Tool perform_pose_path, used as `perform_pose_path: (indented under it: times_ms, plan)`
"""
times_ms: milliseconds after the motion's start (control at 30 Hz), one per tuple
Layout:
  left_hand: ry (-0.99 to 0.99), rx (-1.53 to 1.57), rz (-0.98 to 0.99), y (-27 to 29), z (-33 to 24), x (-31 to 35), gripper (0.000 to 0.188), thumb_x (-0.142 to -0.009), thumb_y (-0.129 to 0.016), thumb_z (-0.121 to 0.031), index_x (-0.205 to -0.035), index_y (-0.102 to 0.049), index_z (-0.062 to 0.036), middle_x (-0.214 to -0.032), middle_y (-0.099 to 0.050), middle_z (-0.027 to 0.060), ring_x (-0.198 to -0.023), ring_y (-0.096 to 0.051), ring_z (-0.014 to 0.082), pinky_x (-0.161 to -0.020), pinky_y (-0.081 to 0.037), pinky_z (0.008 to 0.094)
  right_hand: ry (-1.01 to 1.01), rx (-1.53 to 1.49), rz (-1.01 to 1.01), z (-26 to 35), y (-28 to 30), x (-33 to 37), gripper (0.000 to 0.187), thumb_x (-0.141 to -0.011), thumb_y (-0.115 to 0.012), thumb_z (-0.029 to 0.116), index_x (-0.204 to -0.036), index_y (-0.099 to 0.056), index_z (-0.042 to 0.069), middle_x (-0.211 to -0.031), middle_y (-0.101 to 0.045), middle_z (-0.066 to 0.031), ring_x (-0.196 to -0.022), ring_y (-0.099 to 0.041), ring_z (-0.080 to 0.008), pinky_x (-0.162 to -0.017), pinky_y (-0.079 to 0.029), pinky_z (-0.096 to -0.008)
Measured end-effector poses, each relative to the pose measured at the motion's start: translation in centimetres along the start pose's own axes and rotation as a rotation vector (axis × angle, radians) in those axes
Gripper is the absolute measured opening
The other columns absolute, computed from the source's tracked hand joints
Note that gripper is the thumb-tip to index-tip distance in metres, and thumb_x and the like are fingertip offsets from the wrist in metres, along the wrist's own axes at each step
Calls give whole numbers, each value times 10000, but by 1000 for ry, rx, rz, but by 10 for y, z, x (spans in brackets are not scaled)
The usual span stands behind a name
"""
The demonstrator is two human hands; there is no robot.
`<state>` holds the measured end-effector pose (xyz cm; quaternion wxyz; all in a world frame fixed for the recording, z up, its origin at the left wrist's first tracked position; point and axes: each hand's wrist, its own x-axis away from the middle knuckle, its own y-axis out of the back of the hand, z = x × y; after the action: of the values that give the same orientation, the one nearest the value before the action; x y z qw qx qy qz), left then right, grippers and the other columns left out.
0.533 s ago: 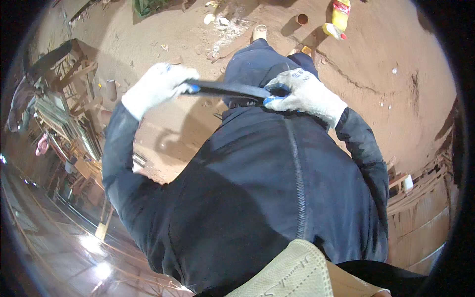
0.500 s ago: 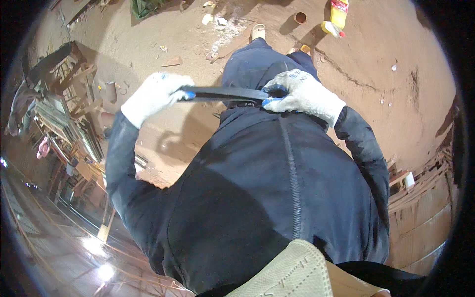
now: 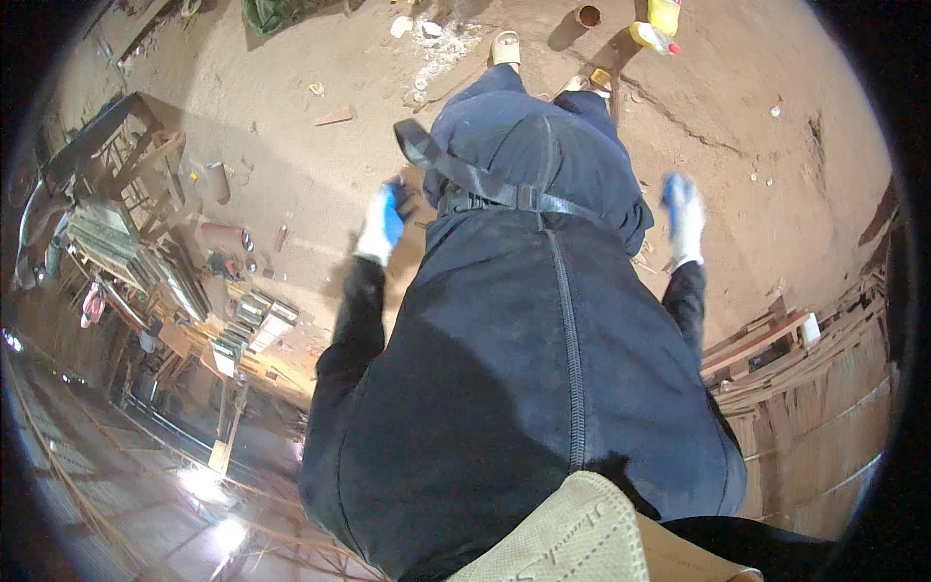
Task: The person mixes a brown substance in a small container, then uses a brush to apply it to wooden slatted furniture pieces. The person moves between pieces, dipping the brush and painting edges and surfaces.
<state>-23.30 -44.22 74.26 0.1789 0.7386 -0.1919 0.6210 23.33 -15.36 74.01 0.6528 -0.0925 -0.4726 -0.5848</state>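
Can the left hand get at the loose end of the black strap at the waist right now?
Probably yes: the left hand hangs open just beside the black strap, whose loose end sticks out toward it, with nothing between them.

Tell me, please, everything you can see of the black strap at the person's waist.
The black strap looks like flat woven webbing with a dark buckle near its middle. It lies across the front of the dark jacket at the waist, slanting from upper left to lower right. Its left end sticks up loose, free of the body. Neither hand holds it: the gloved left hand is close beside its left end, and the gloved right hand hangs well apart on the other side.
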Motion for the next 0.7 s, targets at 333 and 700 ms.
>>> perform_pose_path:
  times_ms: [333,700]
  plan:
    - [76,71,-99,-14,13,8,367,-996,-539,-317,-1307,-555,-124,-1235,-609,57,-1098,-588,193,-942,-473,388,409,216,445,107,-247,3,380,-942,-580,322,-1186,-659,41,-1134,-685,-115,-1014,-649,-228,-874,-512,-363]
    - [109,100,-208,-24,6,25,374,-965,-584,-260,-1295,-574,-84,-1205,-624,77,-1093,-580,173,-955,-468,359,108,814,1102,-197,-37,117,373,-877,-599,299,-1147,-678,54,-1135,-691,-179,-1009,-665,-323,-877,-512,-414]
